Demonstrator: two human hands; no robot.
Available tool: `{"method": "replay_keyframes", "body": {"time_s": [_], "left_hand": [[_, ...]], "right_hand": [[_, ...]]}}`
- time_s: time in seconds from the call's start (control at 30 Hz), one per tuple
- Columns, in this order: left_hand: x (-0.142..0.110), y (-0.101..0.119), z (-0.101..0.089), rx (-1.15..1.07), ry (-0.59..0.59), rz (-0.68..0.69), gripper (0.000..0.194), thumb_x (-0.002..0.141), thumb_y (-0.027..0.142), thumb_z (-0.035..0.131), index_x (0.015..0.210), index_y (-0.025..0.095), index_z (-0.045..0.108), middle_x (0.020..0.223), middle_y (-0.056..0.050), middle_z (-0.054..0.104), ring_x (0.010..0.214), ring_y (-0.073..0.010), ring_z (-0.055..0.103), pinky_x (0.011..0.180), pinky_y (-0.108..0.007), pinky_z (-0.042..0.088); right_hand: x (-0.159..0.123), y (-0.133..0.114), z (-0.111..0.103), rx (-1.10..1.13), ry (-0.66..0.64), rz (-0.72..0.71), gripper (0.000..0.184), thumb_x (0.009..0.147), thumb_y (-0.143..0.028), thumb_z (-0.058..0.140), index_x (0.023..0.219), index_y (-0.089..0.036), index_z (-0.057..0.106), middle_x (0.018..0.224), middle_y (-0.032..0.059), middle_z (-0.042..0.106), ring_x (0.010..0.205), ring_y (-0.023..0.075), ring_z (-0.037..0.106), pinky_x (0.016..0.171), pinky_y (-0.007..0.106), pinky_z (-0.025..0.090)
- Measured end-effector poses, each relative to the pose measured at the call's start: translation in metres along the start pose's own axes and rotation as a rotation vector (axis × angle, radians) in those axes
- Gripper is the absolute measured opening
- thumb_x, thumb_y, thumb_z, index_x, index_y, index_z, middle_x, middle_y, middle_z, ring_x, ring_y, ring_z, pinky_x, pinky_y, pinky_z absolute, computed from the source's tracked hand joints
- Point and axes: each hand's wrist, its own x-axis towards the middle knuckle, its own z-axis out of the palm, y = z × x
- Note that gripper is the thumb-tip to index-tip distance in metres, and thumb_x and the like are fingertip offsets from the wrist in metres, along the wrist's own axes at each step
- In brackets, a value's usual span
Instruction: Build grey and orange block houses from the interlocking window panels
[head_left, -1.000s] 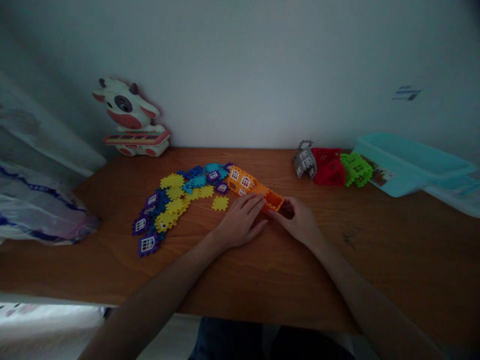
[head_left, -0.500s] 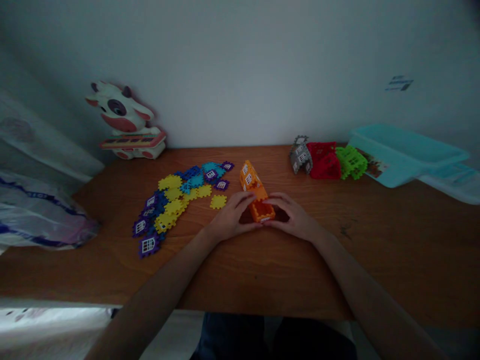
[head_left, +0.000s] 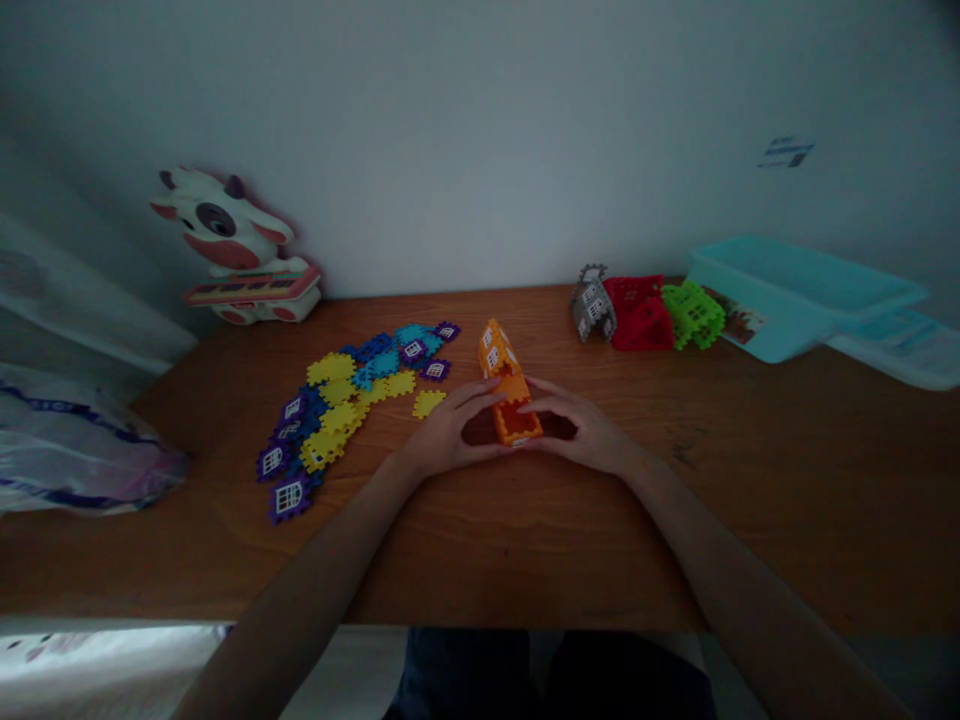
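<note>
An orange toy house of interlocking plastic tiles (head_left: 511, 385) stands on the table in front of me, with white window prints on its far part and an open-topped box shape at the near end. My left hand (head_left: 450, 430) grips its left side, thumb at the near corner and fingers farther up. From the right, my right hand (head_left: 581, 428) holds the same near part between thumb and fingers. Left of it lies a loose yellow tile (head_left: 429, 403). Beyond that spreads a pile of yellow tiles (head_left: 337, 415), with blue and purple window tiles among them.
At the back right stand a grey tile house (head_left: 594, 308), a red one (head_left: 639, 312) and a green one (head_left: 694, 314), beside a turquoise bin (head_left: 802, 300). A cow-shaped toy keyboard (head_left: 251, 285) is at the back left. A plastic bag (head_left: 82, 445) lies at the left edge.
The view has shifted slightly. Both hands still hold the near part of the orange house, with the fingers a little moved and more of its box opening showing.
</note>
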Motion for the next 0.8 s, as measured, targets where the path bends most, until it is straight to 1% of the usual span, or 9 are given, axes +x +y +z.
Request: {"method": "replay_keyframes", "body": {"time_s": [0.1, 0.17, 0.27, 0.33, 0.43, 0.53, 0.67, 0.8], "left_hand": [[0.001, -0.001, -0.002, -0.027, -0.010, -0.012, 0.074, 0.084, 0.050, 0.075, 0.148, 0.024, 0.047, 0.150, -0.016, 0.054, 0.137, -0.0278, 0.055, 0.112, -0.050, 0.049], [0.001, -0.001, -0.003, -0.030, -0.012, -0.020, 0.075, 0.084, 0.052, 0.075, 0.148, 0.023, 0.047, 0.151, -0.017, 0.054, 0.136, -0.0281, 0.056, 0.112, -0.050, 0.050], [0.001, -0.001, -0.003, -0.017, -0.015, -0.020, 0.074, 0.085, 0.053, 0.073, 0.147, 0.023, 0.049, 0.151, -0.016, 0.054, 0.136, -0.0289, 0.057, 0.111, -0.052, 0.051], [0.001, -0.001, -0.003, -0.013, -0.010, -0.015, 0.073, 0.085, 0.053, 0.073, 0.147, 0.023, 0.049, 0.150, -0.016, 0.054, 0.135, -0.0292, 0.057, 0.110, -0.052, 0.051], [0.001, 0.000, -0.002, -0.020, 0.002, -0.007, 0.072, 0.086, 0.051, 0.073, 0.147, 0.022, 0.049, 0.150, -0.017, 0.054, 0.136, -0.0296, 0.057, 0.110, -0.053, 0.051], [0.001, 0.002, -0.002, -0.032, 0.008, 0.009, 0.070, 0.088, 0.048, 0.072, 0.148, 0.022, 0.047, 0.152, -0.018, 0.052, 0.138, -0.0295, 0.055, 0.111, -0.054, 0.050], [0.000, 0.002, -0.003, -0.032, -0.007, 0.025, 0.069, 0.089, 0.045, 0.071, 0.148, 0.020, 0.046, 0.153, -0.019, 0.050, 0.140, -0.0288, 0.053, 0.112, -0.053, 0.049], [0.000, 0.002, -0.003, -0.033, 0.002, 0.036, 0.067, 0.090, 0.045, 0.069, 0.149, 0.021, 0.045, 0.152, -0.018, 0.051, 0.140, -0.0294, 0.052, 0.112, -0.053, 0.049]], "right_hand": [[0.000, 0.001, -0.002, 0.060, -0.005, 0.040, 0.056, 0.078, -0.039, 0.083, 0.131, -0.035, 0.066, 0.156, 0.0028, 0.050, 0.142, 0.0287, 0.049, 0.117, 0.053, 0.040], [-0.001, 0.004, -0.003, 0.137, -0.029, 0.084, 0.057, 0.079, -0.038, 0.081, 0.133, -0.034, 0.065, 0.154, 0.0027, 0.053, 0.140, 0.0288, 0.052, 0.116, 0.053, 0.042], [-0.003, 0.009, -0.003, 0.275, -0.076, 0.145, 0.056, 0.081, -0.034, 0.079, 0.135, -0.032, 0.064, 0.144, 0.0027, 0.063, 0.130, 0.0268, 0.062, 0.113, 0.051, 0.046], [-0.004, 0.011, -0.002, 0.327, -0.084, 0.175, 0.056, 0.081, -0.032, 0.079, 0.135, -0.032, 0.065, 0.139, 0.0022, 0.067, 0.124, 0.0254, 0.066, 0.111, 0.051, 0.049], [-0.004, 0.010, -0.001, 0.327, -0.058, 0.201, 0.053, 0.079, -0.032, 0.080, 0.131, -0.032, 0.067, 0.137, 0.0017, 0.068, 0.122, 0.0259, 0.067, 0.111, 0.053, 0.049], [-0.004, 0.007, -0.002, 0.323, -0.062, 0.211, 0.053, 0.079, -0.034, 0.079, 0.131, -0.032, 0.067, 0.137, 0.0015, 0.068, 0.122, 0.0267, 0.067, 0.111, 0.057, 0.048], [-0.006, 0.007, -0.003, 0.299, -0.088, 0.192, 0.052, 0.084, -0.036, 0.075, 0.135, -0.032, 0.064, 0.140, 0.0012, 0.065, 0.126, 0.0258, 0.064, 0.112, 0.055, 0.047], [-0.007, 0.011, -0.002, 0.288, -0.078, 0.195, 0.053, 0.084, -0.037, 0.075, 0.136, -0.032, 0.064, 0.141, 0.0016, 0.064, 0.128, 0.0272, 0.063, 0.112, 0.056, 0.047]]}}
